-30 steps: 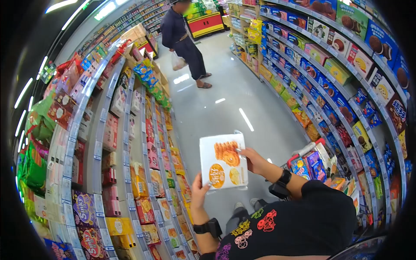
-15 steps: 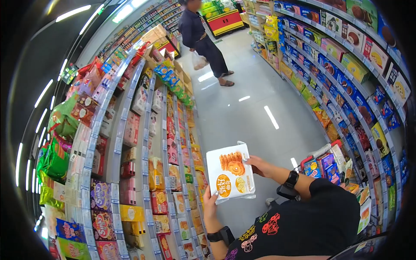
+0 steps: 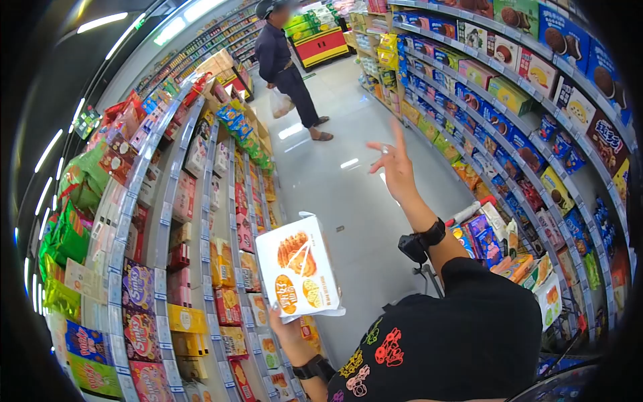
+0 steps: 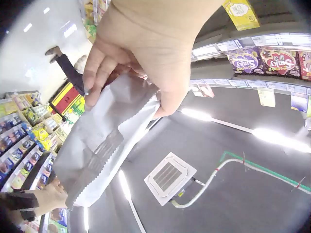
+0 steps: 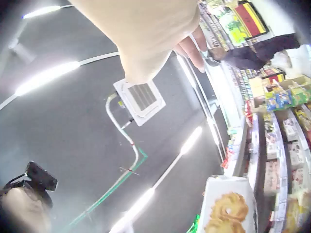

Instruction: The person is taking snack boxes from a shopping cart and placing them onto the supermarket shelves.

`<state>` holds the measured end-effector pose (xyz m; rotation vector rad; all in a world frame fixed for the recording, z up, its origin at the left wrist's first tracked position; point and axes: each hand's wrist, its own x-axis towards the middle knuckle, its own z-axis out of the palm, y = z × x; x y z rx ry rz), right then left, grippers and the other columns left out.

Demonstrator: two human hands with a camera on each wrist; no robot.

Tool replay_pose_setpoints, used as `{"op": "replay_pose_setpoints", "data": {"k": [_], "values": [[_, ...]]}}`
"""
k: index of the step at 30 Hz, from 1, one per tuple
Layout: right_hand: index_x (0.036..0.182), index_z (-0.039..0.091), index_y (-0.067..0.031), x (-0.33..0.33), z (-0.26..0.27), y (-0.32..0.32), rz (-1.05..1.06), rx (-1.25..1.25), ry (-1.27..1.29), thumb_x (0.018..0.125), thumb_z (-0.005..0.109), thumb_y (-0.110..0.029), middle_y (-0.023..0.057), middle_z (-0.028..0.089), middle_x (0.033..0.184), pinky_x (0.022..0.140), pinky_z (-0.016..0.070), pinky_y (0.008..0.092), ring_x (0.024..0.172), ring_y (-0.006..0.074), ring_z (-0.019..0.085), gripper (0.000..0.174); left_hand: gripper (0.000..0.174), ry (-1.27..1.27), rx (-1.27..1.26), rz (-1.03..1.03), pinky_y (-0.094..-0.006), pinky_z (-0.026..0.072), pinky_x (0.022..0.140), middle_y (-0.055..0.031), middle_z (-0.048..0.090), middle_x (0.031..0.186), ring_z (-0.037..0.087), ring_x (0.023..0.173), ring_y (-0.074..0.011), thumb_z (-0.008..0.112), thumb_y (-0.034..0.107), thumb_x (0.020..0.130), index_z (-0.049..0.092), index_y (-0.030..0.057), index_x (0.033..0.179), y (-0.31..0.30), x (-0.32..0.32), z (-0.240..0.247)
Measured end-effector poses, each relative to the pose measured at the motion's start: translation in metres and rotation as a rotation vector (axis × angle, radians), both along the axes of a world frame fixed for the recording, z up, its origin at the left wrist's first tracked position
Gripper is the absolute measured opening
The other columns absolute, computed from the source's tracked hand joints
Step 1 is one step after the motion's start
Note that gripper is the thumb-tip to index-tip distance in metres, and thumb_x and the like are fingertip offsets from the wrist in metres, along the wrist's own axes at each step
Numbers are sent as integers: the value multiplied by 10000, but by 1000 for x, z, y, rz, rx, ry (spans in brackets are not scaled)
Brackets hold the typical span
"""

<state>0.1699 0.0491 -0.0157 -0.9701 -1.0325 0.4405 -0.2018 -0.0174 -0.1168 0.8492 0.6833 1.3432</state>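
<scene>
A white cookie package (image 3: 299,268) with pictures of cookies is held face up by my left hand (image 3: 284,324), which grips its lower left corner. In the left wrist view, the fingers and thumb of that hand (image 4: 141,58) pinch the end of the package, whose crimped pale wrapper (image 4: 104,141) faces the camera. My right hand (image 3: 394,165) is raised above the aisle, apart from the package, fingers spread and holding nothing. The right wrist view has the package (image 5: 228,206) at the bottom, away from the right hand (image 5: 150,39).
Shelves of snacks (image 3: 137,221) line the left side, and shelves of boxed cookies (image 3: 516,100) the right. A cart with packages (image 3: 483,234) stands beside my right arm. Farther up the aisle a person (image 3: 288,70) stands with a plastic bag (image 3: 281,104).
My right hand has let go of the package and moved up and forward, its fingers spreading. The package, in my left hand alone, has shifted left in the head view.
</scene>
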Motion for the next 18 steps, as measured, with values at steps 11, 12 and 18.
{"op": "replay_pose_setpoints", "data": {"k": [11,12,18], "values": [[1374,312,-141,-78,-9,-26,720,-299,-270,938,384,-286,89,462,1264,641,484,247,840,117,584,465,552,-177,-84,-25,-408,464,859,-154,564,1114,571,1006,-284,543,263,731,449,-39,1183,-25,-10,9],[1369,325,-147,-80,-10,-28,779,-302,-294,940,367,-331,83,461,1264,676,483,252,875,124,579,468,553,-163,-105,-27,-402,462,862,-154,564,1119,570,1008,-282,541,276,734,455,-40,1180,-28,-10,11],[1333,376,-106,-90,-7,-44,1048,-271,-154,921,328,-490,89,470,1243,880,387,303,1117,178,449,566,543,-115,-250,35,-401,465,862,-150,587,1099,576,998,-275,502,340,748,503,-30,1145,-37,-8,8]]}}
